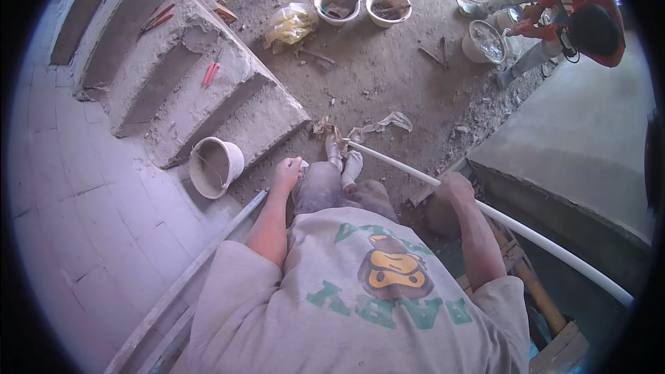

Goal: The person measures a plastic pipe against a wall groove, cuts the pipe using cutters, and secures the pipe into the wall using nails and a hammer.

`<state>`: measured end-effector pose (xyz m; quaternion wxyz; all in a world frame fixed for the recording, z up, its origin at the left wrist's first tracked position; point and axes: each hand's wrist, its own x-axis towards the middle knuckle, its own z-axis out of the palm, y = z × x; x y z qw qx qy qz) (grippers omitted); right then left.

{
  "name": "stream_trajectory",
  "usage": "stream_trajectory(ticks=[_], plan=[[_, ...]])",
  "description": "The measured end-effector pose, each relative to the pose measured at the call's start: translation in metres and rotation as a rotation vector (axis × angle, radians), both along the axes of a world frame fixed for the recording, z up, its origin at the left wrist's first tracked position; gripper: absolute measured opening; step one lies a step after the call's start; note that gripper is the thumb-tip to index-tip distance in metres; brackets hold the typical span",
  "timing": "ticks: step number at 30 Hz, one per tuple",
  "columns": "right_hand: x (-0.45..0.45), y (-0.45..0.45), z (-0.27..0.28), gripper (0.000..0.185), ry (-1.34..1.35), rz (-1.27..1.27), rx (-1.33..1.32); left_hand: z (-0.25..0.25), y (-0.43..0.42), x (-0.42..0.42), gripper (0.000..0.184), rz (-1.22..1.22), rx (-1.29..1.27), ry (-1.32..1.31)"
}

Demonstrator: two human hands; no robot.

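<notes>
A long white pipe runs from near my feet to the lower right. My right hand is closed around it partway along its length. My left hand is closed in front of my left thigh. A small whitish bit shows at its fingertips, too small to name. Beside my left hand stands a white bucket, its inside coated with grey residue. The pipe's far end lies close to my feet, near a crumpled pale cloth.
Concrete steps rise at the left, with red-handled pliers on them. Two buckets and a yellowish plastic bag stand farther off. At the upper right a person in red bends over a bucket. A concrete slab edges the right.
</notes>
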<state>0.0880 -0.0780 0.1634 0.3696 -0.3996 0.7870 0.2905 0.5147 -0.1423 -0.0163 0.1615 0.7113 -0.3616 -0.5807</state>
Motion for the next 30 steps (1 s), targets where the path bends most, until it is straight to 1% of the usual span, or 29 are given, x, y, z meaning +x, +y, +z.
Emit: stream_trajectory(ticks=[4,7,10,16,19,21,25,27,30], plan=[[0.0,-0.01,0.003,0.03,0.002,0.033,0.01,0.009,0.006,0.005,0.036,-0.047,0.002,-0.074],[-0.011,0.0,-0.006,0.031,-0.014,0.031,0.022,0.003,0.026,0.011,0.036,0.011,0.001,-0.115],[-0.02,0.001,-0.011,0.032,-0.014,0.007,0.007,0.008,0.03,0.014,0.037,-0.045,-0.062,-0.269],[-0.039,0.027,-0.028,0.033,-0.04,-0.036,-0.007,0.036,0.002,-0.005,0.038,-0.128,-0.036,-0.28],[-0.046,0.035,-0.032,0.034,-0.033,-0.013,-0.003,0.048,-0.007,-0.015,0.037,-0.089,-0.11,-0.254],[-0.049,0.04,-0.035,0.034,-0.037,0.018,-0.019,0.034,-0.003,-0.009,0.037,-0.12,-0.159,-0.317],[-0.053,0.037,-0.03,0.034,0.006,-0.06,-0.014,0.028,-0.003,0.006,0.038,-0.165,-0.184,-0.428],[-0.058,0.035,-0.029,0.033,-0.004,-0.057,0.01,0.025,-0.001,0.016,0.038,-0.129,-0.137,-0.391],[-0.065,0.04,-0.034,0.033,-0.008,-0.046,0.01,0.046,-0.001,0.012,0.037,-0.076,-0.1,-0.327]])
